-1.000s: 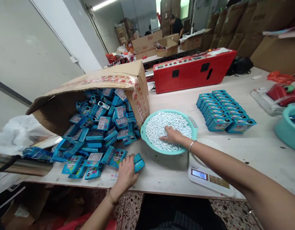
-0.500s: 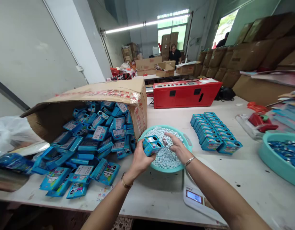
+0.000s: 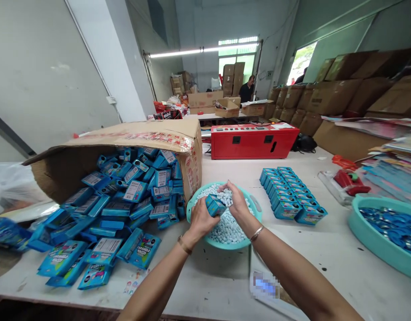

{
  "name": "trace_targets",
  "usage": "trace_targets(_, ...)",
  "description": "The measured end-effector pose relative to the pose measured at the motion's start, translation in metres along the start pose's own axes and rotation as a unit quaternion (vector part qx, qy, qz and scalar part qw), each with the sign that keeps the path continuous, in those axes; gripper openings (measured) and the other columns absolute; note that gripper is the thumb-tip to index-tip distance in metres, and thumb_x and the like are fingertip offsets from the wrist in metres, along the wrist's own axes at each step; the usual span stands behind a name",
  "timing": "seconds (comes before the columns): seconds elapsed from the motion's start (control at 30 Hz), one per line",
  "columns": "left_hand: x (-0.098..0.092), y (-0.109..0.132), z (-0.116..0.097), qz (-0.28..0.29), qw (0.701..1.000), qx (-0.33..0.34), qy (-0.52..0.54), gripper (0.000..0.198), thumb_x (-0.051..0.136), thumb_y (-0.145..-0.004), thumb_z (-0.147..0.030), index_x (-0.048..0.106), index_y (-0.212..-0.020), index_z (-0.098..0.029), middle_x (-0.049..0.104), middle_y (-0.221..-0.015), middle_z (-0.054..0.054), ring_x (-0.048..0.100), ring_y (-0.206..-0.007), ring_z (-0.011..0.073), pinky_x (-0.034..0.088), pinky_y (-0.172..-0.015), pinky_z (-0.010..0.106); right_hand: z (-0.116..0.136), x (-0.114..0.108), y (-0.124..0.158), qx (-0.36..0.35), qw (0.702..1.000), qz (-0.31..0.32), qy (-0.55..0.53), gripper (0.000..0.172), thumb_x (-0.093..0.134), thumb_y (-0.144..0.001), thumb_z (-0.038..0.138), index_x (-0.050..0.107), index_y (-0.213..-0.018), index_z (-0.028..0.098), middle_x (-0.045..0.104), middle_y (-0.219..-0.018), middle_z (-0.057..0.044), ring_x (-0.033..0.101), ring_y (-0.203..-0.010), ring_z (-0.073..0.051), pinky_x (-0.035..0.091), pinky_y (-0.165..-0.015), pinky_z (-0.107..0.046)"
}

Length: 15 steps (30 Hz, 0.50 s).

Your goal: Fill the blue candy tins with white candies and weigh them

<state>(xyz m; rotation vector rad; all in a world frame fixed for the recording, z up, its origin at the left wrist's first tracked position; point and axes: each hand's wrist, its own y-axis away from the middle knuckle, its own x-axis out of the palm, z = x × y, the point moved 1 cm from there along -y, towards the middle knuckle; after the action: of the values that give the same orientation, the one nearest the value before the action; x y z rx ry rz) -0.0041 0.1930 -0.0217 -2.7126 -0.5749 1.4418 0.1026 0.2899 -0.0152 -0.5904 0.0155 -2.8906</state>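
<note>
1. A flat white scale [image 3: 264, 285] lies at the near edge of the pale wooden table [image 3: 326, 249], just in front of the bowl. Its little screen is too blurry to read.
2. The left hand [image 3: 200, 218] holds a small blue cardboard box [image 3: 215, 205]. The fingers wrap tightly around it. The box tips toward the other hand, so I think its open end is easy to get at.
3. The right hand [image 3: 237, 203] touches the top of that box. Its fingers are curled close together and seem to pinch a few small white round candies [image 3: 225, 227].
4. Both hands hang right over the round teal plastic bowl [image 3: 225, 244], which is full of those candies. That spot looks smart: any candy that slips would land back in the bowl.
5. To the left, a big brown cardboard carton [image 3: 132, 138] lies on its side. A heap of blue boxes [image 3: 125, 209] spills out of its open mouth, close to the left hand.
6. To the right, neat rows of blue boxes [image 3: 289, 191] stand upright, well apart from the messy heap. Further right is a second teal tub [image 3: 376, 240] with shiny blue things inside.
7. Behind the bowl sits a long red metal machine [image 3: 252, 140].
8. Far back, another person [image 3: 248, 89] stands among stacked brown cartons [image 3: 342, 89].
</note>
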Motion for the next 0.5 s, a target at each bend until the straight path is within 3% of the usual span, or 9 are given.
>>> trace_targets(0.13, 0.001, 0.000, 0.002, 0.006, 1.000, 0.004, -0.001, 0.073, 0.071, -0.065, -0.031, 0.044, -0.130, -0.016, 0.058, -0.132, 0.015, 0.055, -0.125, 0.0336, 0.040, -0.104, 0.044, 0.003, 0.008, 0.004, -0.031, 0.999, -0.005, 0.020, 0.040, 0.067, -0.068, 0.060, 0.065, -0.064, 0.020, 0.066, -0.067, -0.004, 0.061, -0.070, -0.020, 0.050, -0.077, -0.034)
trace_targets(0.3, 0.005, -0.001, 0.005, 0.026, 1.000, 0.003, 0.006, 0.075, 0.072, -0.064, -0.031, 0.044, -0.132, -0.015, 0.058, -0.134, 0.016, 0.054, -0.126, 0.0342, 0.040, -0.105, 0.044, 0.003, 0.014, 0.005, -0.016, 0.997, 0.053, 0.058, 0.046, 0.066, -0.072, 0.064, 0.068, -0.068, 0.019, 0.070, -0.076, -0.007, 0.065, -0.079, -0.022, 0.050, -0.082, -0.036)
trace_targets(0.5, 0.002, -0.001, 0.012, 0.020, 0.999, -0.015, 0.047, 0.077, 0.073, -0.062, -0.031, 0.045, -0.132, -0.015, 0.061, -0.129, 0.016, 0.057, -0.123, 0.0350, 0.043, -0.103, 0.045, -0.007, -0.003, -0.021, 0.050, 0.983, 0.124, 0.122, 0.051, 0.052, -0.083, 0.065, 0.072, -0.096, 0.021, 0.073, -0.101, -0.009, 0.067, -0.091, -0.023, 0.049, -0.084, -0.037)
